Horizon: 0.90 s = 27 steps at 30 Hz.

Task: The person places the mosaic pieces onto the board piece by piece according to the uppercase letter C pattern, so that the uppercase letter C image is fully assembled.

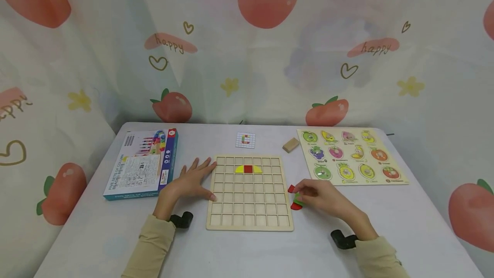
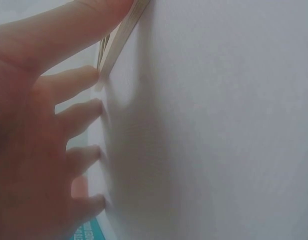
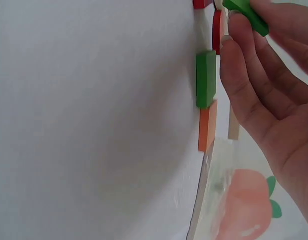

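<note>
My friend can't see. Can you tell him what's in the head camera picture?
A person's left hand rests flat by a wooden grid board while the right hand pinches a green block beside it. A box and a fruit puzzle lie on the table.

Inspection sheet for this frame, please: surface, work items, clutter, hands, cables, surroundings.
Surface: white table.
Work items: wooden grid board, yellow and red pieces set in its second row; loose red and green pieces beside its right edge.
Clutter: toy box, pattern card, wooden block, fruit puzzle.
Hands: left hand flat on the table, touching the board's left edge; right hand pinches a green piece.
Cables: nothing seen.
Surroundings: fruit-print curtain.
</note>
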Available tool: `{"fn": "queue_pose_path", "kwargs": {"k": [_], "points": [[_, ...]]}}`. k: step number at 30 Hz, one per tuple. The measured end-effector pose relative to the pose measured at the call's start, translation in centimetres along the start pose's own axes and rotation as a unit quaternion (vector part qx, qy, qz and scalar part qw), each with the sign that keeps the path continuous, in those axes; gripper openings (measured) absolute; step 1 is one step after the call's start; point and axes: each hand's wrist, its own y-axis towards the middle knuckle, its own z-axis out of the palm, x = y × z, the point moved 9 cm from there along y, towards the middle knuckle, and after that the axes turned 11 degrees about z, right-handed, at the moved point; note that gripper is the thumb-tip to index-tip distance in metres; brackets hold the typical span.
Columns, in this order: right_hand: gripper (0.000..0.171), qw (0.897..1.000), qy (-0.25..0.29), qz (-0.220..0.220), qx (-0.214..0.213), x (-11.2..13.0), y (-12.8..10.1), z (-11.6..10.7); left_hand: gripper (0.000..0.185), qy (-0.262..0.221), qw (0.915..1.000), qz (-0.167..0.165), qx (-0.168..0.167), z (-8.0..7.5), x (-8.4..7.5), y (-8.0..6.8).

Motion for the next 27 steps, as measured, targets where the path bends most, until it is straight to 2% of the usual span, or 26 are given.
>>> {"fn": "queue_pose_path", "kwargs": {"k": [8,17,27], "points": [[0.011,1.0,0.012,-0.003,0.002,1.2,1.4,1.1,0.107,-0.002,1.0,-0.001,-0.001,-0.1,0.0,0.0],[0.012,0.999,0.032,0.021,0.008,2.8,3.3,2.4,0.107,-0.002,1.0,-0.002,0.001,0.0,0.1,-0.1],[0.019,0.999,0.048,0.01,0.013,4.8,5.2,3.4,0.107,-0.002,1.0,-0.003,-0.001,0.0,0.1,0.0]]}}
